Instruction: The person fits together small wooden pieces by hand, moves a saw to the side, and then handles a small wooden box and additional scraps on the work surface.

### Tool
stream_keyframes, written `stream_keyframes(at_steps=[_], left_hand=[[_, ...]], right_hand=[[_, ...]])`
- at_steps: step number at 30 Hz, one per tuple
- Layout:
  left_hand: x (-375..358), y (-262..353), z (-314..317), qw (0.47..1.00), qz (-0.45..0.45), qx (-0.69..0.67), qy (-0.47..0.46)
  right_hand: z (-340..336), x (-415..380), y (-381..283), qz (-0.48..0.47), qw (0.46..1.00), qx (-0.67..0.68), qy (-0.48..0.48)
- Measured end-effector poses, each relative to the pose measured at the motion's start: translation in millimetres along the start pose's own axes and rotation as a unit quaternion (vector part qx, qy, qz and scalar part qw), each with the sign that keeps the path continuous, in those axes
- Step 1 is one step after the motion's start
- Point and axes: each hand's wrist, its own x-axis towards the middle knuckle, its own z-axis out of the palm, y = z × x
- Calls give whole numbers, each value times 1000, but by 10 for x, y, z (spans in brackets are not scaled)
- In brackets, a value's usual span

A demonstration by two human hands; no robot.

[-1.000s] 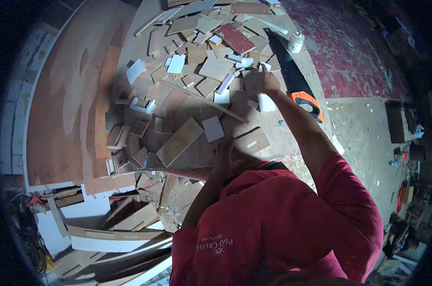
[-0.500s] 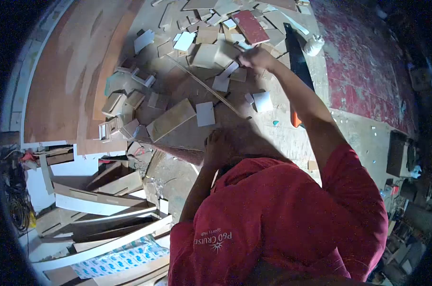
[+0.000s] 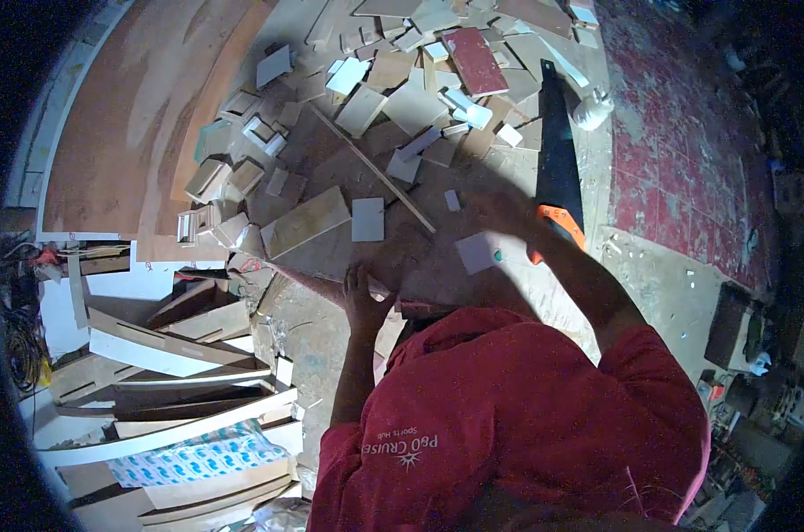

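"Dim light falls unevenly over the worn red floor (image 3: 668, 142) and the scrap-strewn brown work surface (image 3: 324, 254). What are the hands doing?"

"Right hand (image 3: 501, 213) is in deep shadow, low over the surface. I can't tell whether it's wide, narrow or holding something. Left hand (image 3: 366, 300) is at the near edge, fingers slightly apart; whether they grip anything, I can't say."

"And what's nearest the right?"

"One flat white rectangular piece (image 3: 475, 254), lying just on the near side of it, and a small white oblong block (image 3: 452, 200) beside its fingers."

"How would they handle?"

"Both look light and stiff, like faced board. I'd pinch the flat one by opposite edges, since a smooth face could slide under a fingertip. Its corners might chip if dropped. The block should suit thumb and forefinger."

"Farther out?"

"A square white panel (image 3: 367, 220) beyond the left hand, likely just as light, then a thick pale wooden board (image 3: 306, 223). That one probably weighs more; take it round the middle of its long sides. The long thin wooden strip (image 3: 375, 172) might flex, so hold it near its centre."

"What about the dark-bladed handsaw (image 3: 557, 146)?"

"Only by its orange handle (image 3: 557, 213), near the right forearm, well clear of the toothed edge."
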Motion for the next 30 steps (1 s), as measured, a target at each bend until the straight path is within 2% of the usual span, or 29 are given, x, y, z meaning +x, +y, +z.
stream_keyframes(at_steps=[1, 3, 4, 5, 9, 11, 14, 16, 17, 18, 20, 22, 23, 24, 25, 26, 28, 29, 30], left_hand=[[8, 19, -21, 1000, -2, -1, 2], [27, 95, -96, 999, -11, -52, -7], [32, 131, -102, 999, -14, -51, -3], [32, 161, -107, 998, -39, -43, -14], [35, 168, -96, 995, -79, -52, -17], [59, 204, -112, 995, -90, -40, -23], [50, 134, -75, 995, -91, -27, -33], [23, 98, -52, 996, -83, -25, -34], [18, 116, -61, 995, -88, -26, -35], [31, 133, -71, 995, -91, -28, -35], [43, 174, -104, 995, -84, -27, -36], [44, 165, -97, 996, -76, -27, -36], [46, 130, -79, 996, -70, -32, -36], [38, 97, -62, 997, -63, -37, -37], [22, 70, -46, 997, -60, -38, -40], [12, 48, -24, 996, -74, -36, -47], [25, 123, -15, 994, -82, -36, -55], [22, 191, 24, 998, -51, 33, -21], [38, 313, 37, 995, -20, 101, 14]], right_hand=[[-109, 173, 114, 7, 994, 53, 99], [-197, 625, 655, 110, 984, 85, 113], [-506, 757, 563, 120, 975, -95, 162], [-613, 870, 506, 95, 962, -125, 222], [-729, 1342, 740, 50, 971, -178, 151], [-680, 1515, 783, 157, 965, -191, 87], [-718, 1524, 909, 129, 974, -183, 39], [-881, 1223, 387, 171, 976, -136, 16], [-899, 1050, 214, 149, 987, 9, 66], [-878, 900, 100, 122, 974, 152, 117], [-471, 521, 273, 77, 968, 189, 143], [-378, 63, 63, 220, 935, 277, -25], [-265, -109, 62, 223, 934, 277, -23], [-84, -274, 100, 123, 987, 99, 9], [4, -389, 64, 18, 995, -84, 40], [54, -485, 56, 22, 995, -86, 43], [80, -595, -48, 115, 986, -78, 93], [74, -621, -83, 119, 985, -81, 96], [41, -622, -138, 167, 981, -54, 84]])
